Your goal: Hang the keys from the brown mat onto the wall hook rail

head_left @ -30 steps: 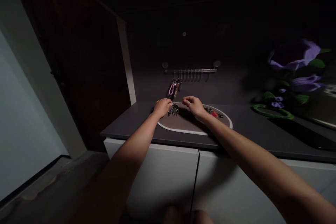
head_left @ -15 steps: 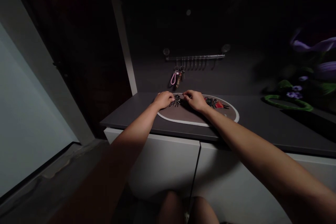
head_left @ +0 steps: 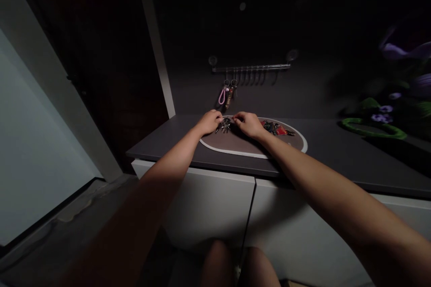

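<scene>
My left hand (head_left: pixel 210 122) is closed at the left side of a bunch of metal keys (head_left: pixel 225 126), its thumb and fingertips pinched at the ring end. The keys fan out over a brown oval mat (head_left: pixel 232 144) with a white rim. Just right of the bunch, my right hand (head_left: pixel 249 124) hovers low with thumb and fingers together. Whatever its fingertips hold is too small and dark to make out. Beside the right wrist, partly hidden by it, lies a pile of keys (head_left: pixel 270 127) with a red tag (head_left: pixel 281 130).
A clear rail with hooks (head_left: pixel 251 68) is fixed to the dark wall. From it hang a pink loop keyring (head_left: pixel 222 97) and a brown key fob (head_left: pixel 229 97). Purple flowers (head_left: pixel 382 114) and a green ring (head_left: pixel 373 130) stand right on the dark countertop (head_left: pixel 332 152).
The camera view has tilted slightly down. Both hands stay by the bunch of keys, with my left fingers shifting a little at the ring and my right fingertips moving slightly left.
</scene>
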A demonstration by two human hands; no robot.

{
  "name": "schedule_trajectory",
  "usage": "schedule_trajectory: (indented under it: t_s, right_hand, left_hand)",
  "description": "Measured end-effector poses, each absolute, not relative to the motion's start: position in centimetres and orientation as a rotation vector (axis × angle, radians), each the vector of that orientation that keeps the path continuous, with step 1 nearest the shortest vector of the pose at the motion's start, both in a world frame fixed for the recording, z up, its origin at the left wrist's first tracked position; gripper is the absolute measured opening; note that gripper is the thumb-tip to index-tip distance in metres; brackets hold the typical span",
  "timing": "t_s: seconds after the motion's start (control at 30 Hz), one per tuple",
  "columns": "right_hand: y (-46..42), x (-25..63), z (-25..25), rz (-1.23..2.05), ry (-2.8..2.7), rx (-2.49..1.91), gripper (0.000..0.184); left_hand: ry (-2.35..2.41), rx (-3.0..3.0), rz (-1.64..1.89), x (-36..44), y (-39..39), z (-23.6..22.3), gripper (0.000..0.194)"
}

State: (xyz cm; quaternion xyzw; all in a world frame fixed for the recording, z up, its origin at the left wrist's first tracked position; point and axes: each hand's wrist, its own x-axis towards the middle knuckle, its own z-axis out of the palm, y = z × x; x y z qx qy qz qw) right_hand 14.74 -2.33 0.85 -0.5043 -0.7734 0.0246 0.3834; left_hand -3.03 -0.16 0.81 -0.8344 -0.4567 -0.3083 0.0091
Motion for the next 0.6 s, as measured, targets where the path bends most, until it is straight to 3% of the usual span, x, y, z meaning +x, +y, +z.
schedule_trajectory:
  t_s: [0.6]
  right_hand:
    - [-2.78,14.53,1.13,0.305,-1.917,-1.147,0.019]
  left_hand:
    - [-1.383,-3.096,-2.095,-2.4,-0.28,1.15,0.01]
